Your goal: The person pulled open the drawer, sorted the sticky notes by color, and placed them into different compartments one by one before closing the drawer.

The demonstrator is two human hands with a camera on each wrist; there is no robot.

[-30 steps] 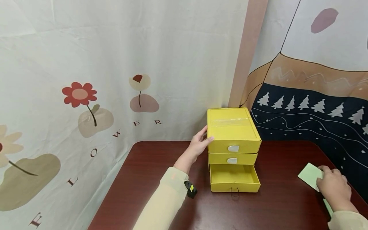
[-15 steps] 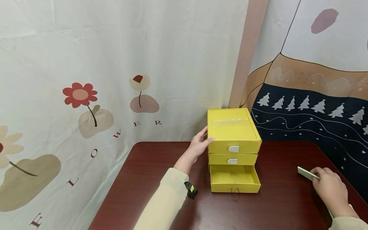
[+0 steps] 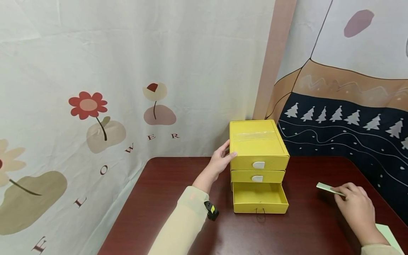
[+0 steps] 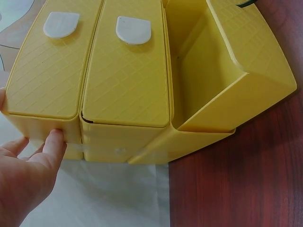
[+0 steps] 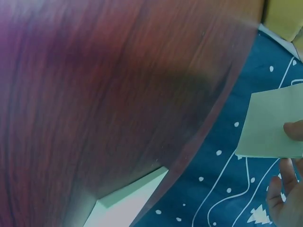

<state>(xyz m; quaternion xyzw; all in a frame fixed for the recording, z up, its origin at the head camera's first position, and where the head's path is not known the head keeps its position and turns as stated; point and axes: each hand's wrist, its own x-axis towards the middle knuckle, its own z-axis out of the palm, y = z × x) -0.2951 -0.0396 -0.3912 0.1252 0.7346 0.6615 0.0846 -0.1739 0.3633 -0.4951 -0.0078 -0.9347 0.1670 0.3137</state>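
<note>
My left hand (image 3: 219,162) rests against the upper left side of a small yellow drawer unit (image 3: 259,140), its fingers (image 4: 54,142) extended along the side wall in the left wrist view. The bottom drawer (image 3: 261,208) is pulled out, and nothing shows inside it. To the unit's right, my right hand (image 3: 357,206) pinches a pale green square pad of paper (image 5: 267,125) between thumb and fingers. Seen from the head, this pad appears nearly edge-on above the table. Another pale green pad (image 3: 388,234) lies on the table beside my right wrist.
The dark red-brown table (image 3: 178,184) has rounded far corners. Behind it hangs a white printed curtain (image 3: 197,63), with a dark tree-patterned cloth (image 3: 338,138) at the right. Two upper drawers with white tabs (image 3: 259,165) are closed. A thin dark loop (image 3: 260,211) hangs at the bottom drawer's front.
My right hand has lifted the green pad and carried it left toward the drawer unit, turning it from flat-facing to edge-on. The other pad has come into fuller view. My left hand has stayed still.
</note>
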